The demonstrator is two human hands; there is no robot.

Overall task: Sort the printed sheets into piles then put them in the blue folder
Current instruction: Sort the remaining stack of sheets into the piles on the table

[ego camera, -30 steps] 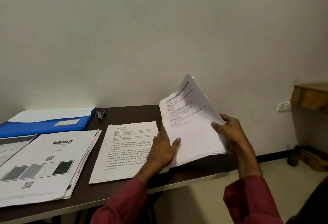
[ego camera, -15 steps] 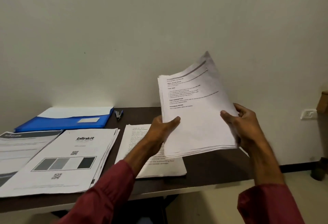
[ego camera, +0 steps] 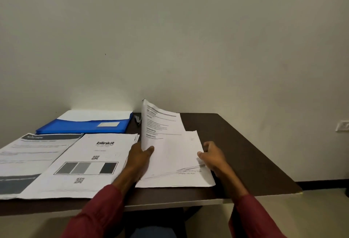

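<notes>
A stack of printed text sheets (ego camera: 170, 154) lies tilted over the pile of text pages on the dark table (ego camera: 236, 153). My left hand (ego camera: 140, 155) grips the stack's left edge, thumb on top. My right hand (ego camera: 213, 157) holds its right edge, fingers curled round it. To the left lie a pile headed "blinkit" (ego camera: 85, 164) and, further left, a pile with a dark banner (ego camera: 28, 154). The blue folder (ego camera: 85, 126) lies at the back left with white paper sticking out of it.
A small dark stapler (ego camera: 137, 119) sits beside the folder, half hidden by the raised sheets. A bare wall stands right behind the table. The table's right edge drops to the floor; a wall socket (ego camera: 342, 125) is at far right.
Both hands lifted the stack off the right side of the table, carried it left and lowered it onto the text-page pile. The view swung to the right.
</notes>
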